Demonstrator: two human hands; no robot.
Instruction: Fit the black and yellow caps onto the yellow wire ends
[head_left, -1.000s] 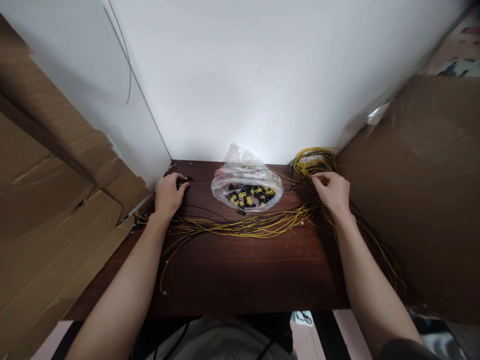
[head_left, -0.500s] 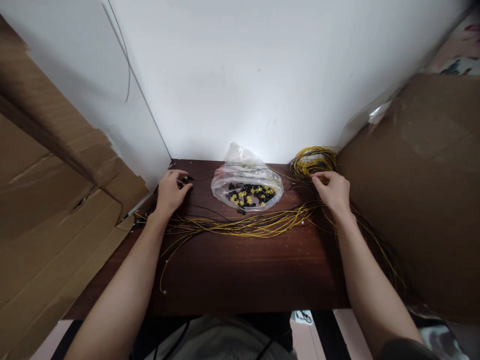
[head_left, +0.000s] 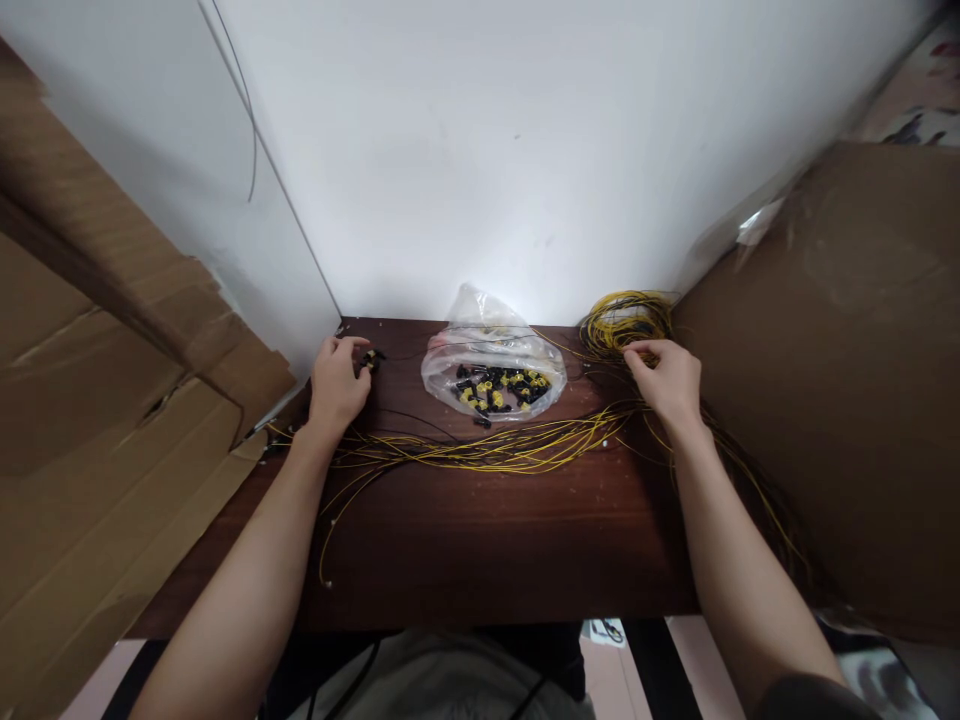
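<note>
My left hand is at the left back of the table, thumb and fingers apart. Just beside its fingertips lies a small black and yellow connector. My right hand has thumb and forefinger pinched at the edge of a coil of yellow and black wire, on what looks like a thin wire; the exact strand is hard to see. Between the hands lies an open clear plastic bag with several black and yellow connectors in it. A loose bundle of yellow and black wires runs across in front of the bag.
The dark brown tabletop meets a white wall at the back. A cardboard sheet closes in the left side, and a large cardboard box stands at the right. One thin wire hangs at the upper left.
My left hand has drawn slightly left and its fingers have come away from the connector, which stays on the table. My right hand has hardly moved.
</note>
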